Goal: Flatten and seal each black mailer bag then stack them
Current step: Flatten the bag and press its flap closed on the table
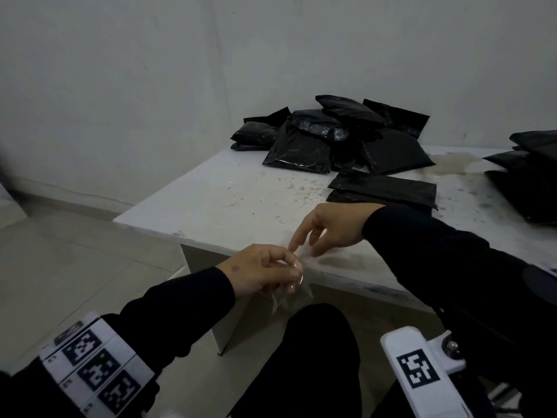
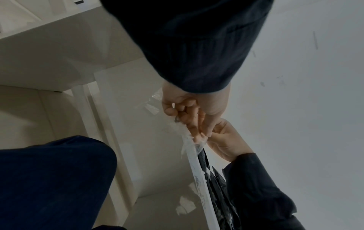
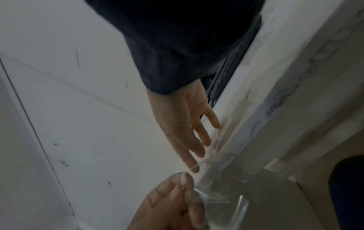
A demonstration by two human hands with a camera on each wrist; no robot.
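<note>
No words, numbers or brands can be read anywhere; only black-and-white square code markers show, on the left wrist band [image 1: 99, 368] and the right wrist mount [image 1: 418, 372].

The mailer bags [image 1: 337, 137] are glossy black, piled on a white table [image 1: 229, 200] speckled with grey-brown stains. The wall [image 1: 120, 70] is pale grey, the floor tiles [image 1: 60, 267] beige. Both sleeves [image 1: 180, 306] are black. The wrist markers [image 1: 96, 372] carry black-and-white square patterns. The plastic strip [image 1: 291, 298] is clear.
</note>
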